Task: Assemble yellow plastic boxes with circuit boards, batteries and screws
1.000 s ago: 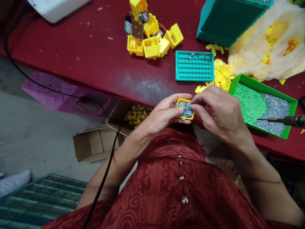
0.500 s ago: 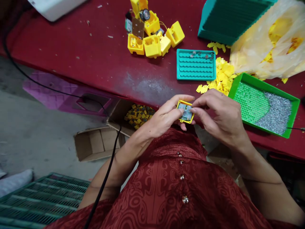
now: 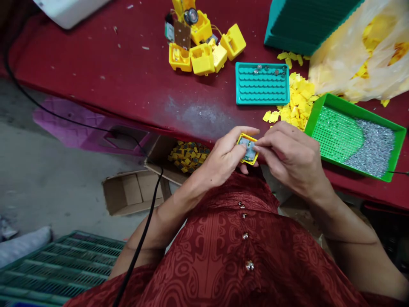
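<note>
Item: small, squarish yellow plastic case [image 3: 243,161] with a grey-blue and green insert [image 3: 251,151], slightly right of the centre of the frame, held above the lap. Open face towards the camera; rim turned slightly clockwise, a small tab on the lower edge. Outline close to square, so the long axis is hard to tell.

Left hand [image 3: 225,155]: closed around the case from the left, thumb pressed on the insert, forefinger extended past the top edge; the remaining fingers mostly hidden beneath.

Right hand [image 3: 292,155]: thumb and forefinger brought together in a pinch at the case's right side, covering part of the rim. Whether anything small lies between the tips cannot be told.

Green rectangular plastic tray [image 3: 370,112], right of frame: perforated floor, heap of small silvery metal pieces [image 3: 377,149], individual shapes too fine to make out. Thin dark rod [image 3: 398,172], cut off at the right edge.

Shallow teal ridged tray [image 3: 262,102], upper right of centre, beside loose flat yellow plastic pieces [image 3: 300,100].

Cloudy plastic bag [image 3: 338,59], upper right, cropped; yellow contents blurred. White object [image 3: 68,13], upper left, cropped.
</note>
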Motion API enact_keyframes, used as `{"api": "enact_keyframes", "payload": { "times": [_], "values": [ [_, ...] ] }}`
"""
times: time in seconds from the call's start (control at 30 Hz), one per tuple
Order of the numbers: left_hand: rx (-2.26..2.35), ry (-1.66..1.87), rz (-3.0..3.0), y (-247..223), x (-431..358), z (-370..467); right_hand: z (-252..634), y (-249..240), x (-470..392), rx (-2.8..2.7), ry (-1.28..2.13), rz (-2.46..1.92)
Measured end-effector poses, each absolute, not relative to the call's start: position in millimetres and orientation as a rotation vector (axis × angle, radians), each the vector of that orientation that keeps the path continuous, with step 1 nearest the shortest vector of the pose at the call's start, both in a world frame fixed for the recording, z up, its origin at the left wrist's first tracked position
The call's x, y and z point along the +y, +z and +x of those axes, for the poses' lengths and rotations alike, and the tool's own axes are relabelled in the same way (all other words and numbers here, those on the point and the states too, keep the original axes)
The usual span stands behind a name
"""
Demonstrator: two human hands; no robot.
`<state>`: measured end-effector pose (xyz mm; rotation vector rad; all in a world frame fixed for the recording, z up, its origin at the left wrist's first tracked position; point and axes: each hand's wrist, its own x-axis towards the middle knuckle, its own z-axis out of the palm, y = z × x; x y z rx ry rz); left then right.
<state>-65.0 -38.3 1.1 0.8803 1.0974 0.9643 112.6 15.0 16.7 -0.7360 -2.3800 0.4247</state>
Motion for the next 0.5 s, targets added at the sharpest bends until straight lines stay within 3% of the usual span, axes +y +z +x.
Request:
{"api": "enact_keyframes", "payload": {
  "times": [0.5],
  "values": [
    [1.084,1.016,0.803,-9,-21,-63,129,14,-5,-2.081,0.293,-0.963]
  ]
}}
